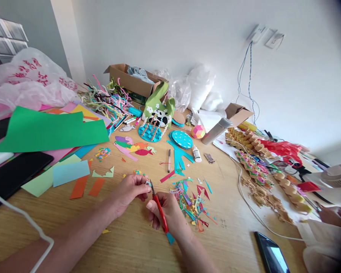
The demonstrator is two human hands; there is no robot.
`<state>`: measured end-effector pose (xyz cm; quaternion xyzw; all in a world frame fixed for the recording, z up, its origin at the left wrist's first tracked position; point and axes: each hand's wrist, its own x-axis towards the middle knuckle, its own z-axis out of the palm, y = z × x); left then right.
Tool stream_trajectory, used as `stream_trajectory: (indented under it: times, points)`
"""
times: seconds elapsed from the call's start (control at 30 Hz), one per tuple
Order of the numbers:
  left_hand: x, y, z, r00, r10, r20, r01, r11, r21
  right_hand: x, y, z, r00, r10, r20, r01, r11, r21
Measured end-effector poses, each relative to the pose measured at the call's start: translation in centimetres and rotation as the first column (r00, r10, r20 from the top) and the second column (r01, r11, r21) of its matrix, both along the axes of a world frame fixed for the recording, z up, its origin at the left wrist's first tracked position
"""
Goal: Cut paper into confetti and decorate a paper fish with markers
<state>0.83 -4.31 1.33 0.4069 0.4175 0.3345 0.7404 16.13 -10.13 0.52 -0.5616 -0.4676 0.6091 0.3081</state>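
Left hand (134,189) is pinching a paper piece (148,183); right hand (170,212) is gripping scissors (160,209). Cut fish (134,147) are lying at eleven o'clock; this piece is apparently awaiting completion.

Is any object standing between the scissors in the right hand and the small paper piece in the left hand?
Nothing visible does. The red-handled scissors in the right hand reach directly up to the small paper piece pinched by the left hand.

Both hands (125,194) (the forearms (83,232) too) are bare.
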Motion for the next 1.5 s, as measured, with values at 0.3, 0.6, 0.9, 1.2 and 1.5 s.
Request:
stream_trajectory:
  times: [0.3,0.6,0.9,1.2,1.5]
  points:
    - [0.02,0.05,0.02,1.000,0.026,0.001,-0.026,1.000,-0.014,-0.09,0.02,0.26,1.000,-0.010,-0.012,0.010,1.000,-0.016]
    - [0.04,0.10,0.02,1.000,0.026,0.013,-0.026,1.000,-0.016,-0.14,0.02,0.21,0.999,-0.010,-0.045,0.010,1.000,0.001]
    - [0.03,-0.05,-0.01,0.999,0.025,0.025,-0.025,0.999,-0.023,-0.05,0.06,-0.05,0.999,-0.006,-0.047,0.007,1.000,0.003]
    - [0.14,0.02,-0.02,0.999,0.019,0.026,-0.018,1.000,-0.013,-0.08,0.02,-0.26,0.999,-0.011,-0.038,0.011,1.000,0.001]
    - [0.10,0.08,-0.02,1.000,0.017,0.009,-0.017,1.000,-0.012,0.07,0.03,-0.31,0.999,-0.006,-0.044,0.007,1.000,0.009]
